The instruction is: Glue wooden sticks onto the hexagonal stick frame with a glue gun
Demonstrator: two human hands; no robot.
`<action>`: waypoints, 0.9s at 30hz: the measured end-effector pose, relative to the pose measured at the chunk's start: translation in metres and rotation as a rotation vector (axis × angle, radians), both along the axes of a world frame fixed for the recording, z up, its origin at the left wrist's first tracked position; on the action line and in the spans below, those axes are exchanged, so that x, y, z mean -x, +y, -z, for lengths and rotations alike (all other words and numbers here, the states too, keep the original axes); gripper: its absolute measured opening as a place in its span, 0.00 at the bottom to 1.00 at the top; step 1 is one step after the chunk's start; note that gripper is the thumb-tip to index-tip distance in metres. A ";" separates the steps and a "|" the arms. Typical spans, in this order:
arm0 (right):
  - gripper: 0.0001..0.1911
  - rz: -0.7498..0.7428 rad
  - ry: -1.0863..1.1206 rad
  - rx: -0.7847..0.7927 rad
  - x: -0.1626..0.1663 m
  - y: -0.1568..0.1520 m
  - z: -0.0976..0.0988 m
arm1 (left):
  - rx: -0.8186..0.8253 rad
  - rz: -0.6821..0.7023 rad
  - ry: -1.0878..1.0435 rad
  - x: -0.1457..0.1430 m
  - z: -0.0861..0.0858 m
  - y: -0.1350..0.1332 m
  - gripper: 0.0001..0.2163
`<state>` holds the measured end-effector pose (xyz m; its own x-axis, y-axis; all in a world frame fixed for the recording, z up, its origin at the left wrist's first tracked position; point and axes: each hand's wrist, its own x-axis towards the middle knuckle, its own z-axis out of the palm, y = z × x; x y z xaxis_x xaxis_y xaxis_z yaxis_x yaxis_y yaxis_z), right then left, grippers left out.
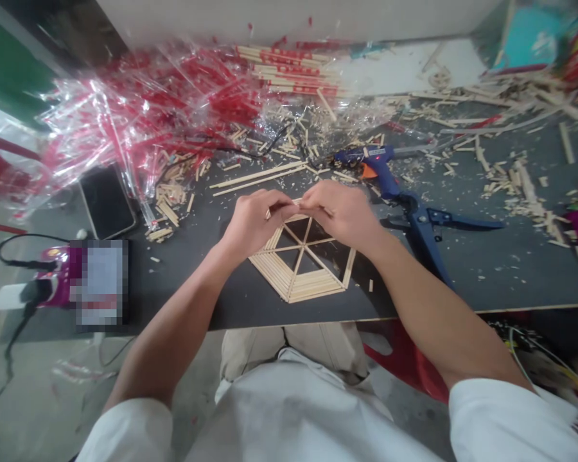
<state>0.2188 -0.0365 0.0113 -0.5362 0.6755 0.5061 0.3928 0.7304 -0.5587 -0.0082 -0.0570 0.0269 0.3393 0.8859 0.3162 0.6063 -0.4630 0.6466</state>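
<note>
A hexagonal frame of thin wooden sticks (313,289) lies flat on the dark table, with spokes meeting in its middle. Sticks are stacked in rows along its near and left-hand sides. At the far edge of this frame, my left hand (255,221) and my right hand (344,208) meet, fingers closed in a pinch. They grip a thin wooden stick there, mostly covered by the fingers. Just beyond my hands lie loose long sticks (260,178). Right of them is a blue glue gun (359,155) with an orange trigger, and nearer me, blue-handled cutters (424,228).
Red-and-clear plastic wrappers (173,102) heap at the back left, beside wrapped chopsticks (293,67). Stick offcuts (520,186) litter the right side. A phone (106,200) and a purple power strip (60,276) with cables are on the left. The table's front edge (366,319) runs before my lap.
</note>
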 end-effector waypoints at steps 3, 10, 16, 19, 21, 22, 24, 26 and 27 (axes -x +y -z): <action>0.13 0.058 -0.018 -0.028 -0.003 0.000 -0.001 | 0.040 0.010 0.005 0.000 0.001 0.000 0.05; 0.09 0.100 -0.187 -0.066 0.009 -0.008 -0.007 | 0.044 0.032 0.056 -0.001 0.001 0.000 0.07; 0.09 0.057 -0.320 0.002 0.009 -0.017 -0.018 | -0.058 -0.117 0.115 0.005 0.003 0.005 0.11; 0.09 0.020 -0.335 0.016 0.008 -0.018 -0.018 | -0.079 -0.129 0.148 0.007 0.005 0.007 0.10; 0.09 0.026 -0.339 0.025 0.008 -0.019 -0.018 | -0.081 -0.110 0.160 0.006 0.007 0.007 0.10; 0.10 0.033 -0.342 0.032 0.008 -0.019 -0.018 | -0.082 -0.101 0.166 0.006 0.007 0.007 0.11; 0.09 0.055 -0.340 0.050 0.009 -0.020 -0.018 | -0.084 -0.082 0.185 0.005 0.008 0.007 0.11; 0.09 0.071 -0.326 0.075 0.010 -0.020 -0.018 | -0.086 -0.065 0.204 0.005 0.008 0.007 0.10; 0.09 0.076 -0.316 0.088 0.010 -0.020 -0.018 | -0.087 -0.060 0.212 0.005 0.008 0.006 0.10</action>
<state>0.2089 -0.0564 0.0289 -0.6040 0.7531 0.2610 0.6081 0.6471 -0.4600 -0.0133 -0.0506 0.0191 0.3536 0.8790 0.3198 0.7525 -0.4704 0.4610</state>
